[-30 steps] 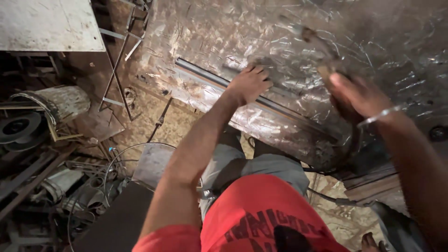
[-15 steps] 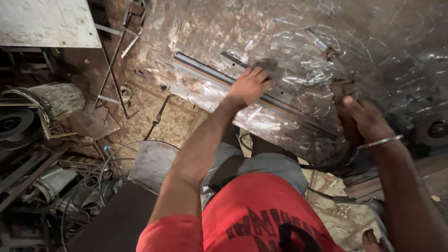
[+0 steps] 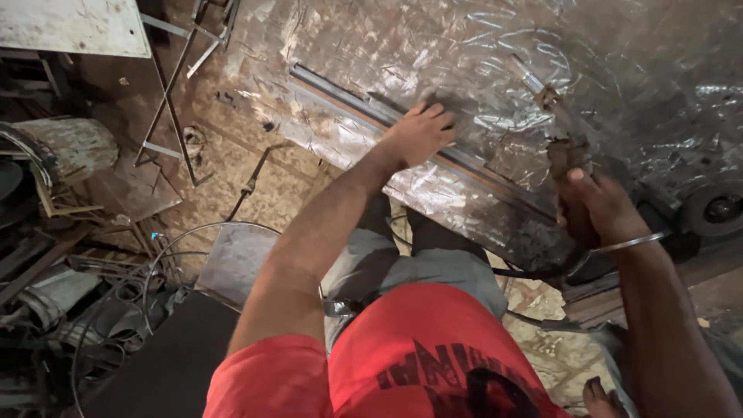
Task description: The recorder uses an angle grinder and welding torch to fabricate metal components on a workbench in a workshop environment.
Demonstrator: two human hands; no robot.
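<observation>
Nearest, lower frame: red shirt (image 3: pixel 433 356). Right hand (image 3: pixel 600 209) at right clamped on dark tool handle (image 3: pixel 569 155); left hand (image 3: pixel 422 133) at centre, fingers spread flat on metal bar (image 3: pixel 348 101) atop shiny scratched sheet (image 3: pixel 480 46). Risk: bar slipping under palm; tool could skid.

Head-mounted view, steeply downward, close

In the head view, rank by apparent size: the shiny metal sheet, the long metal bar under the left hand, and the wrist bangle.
1. Shiny metal sheet, by far the largest; it runs out of frame.
2. Long metal bar, pressed by the left hand.
3. Bangle on the right hand's wrist, smallest, though it sits nearer the camera.
</observation>
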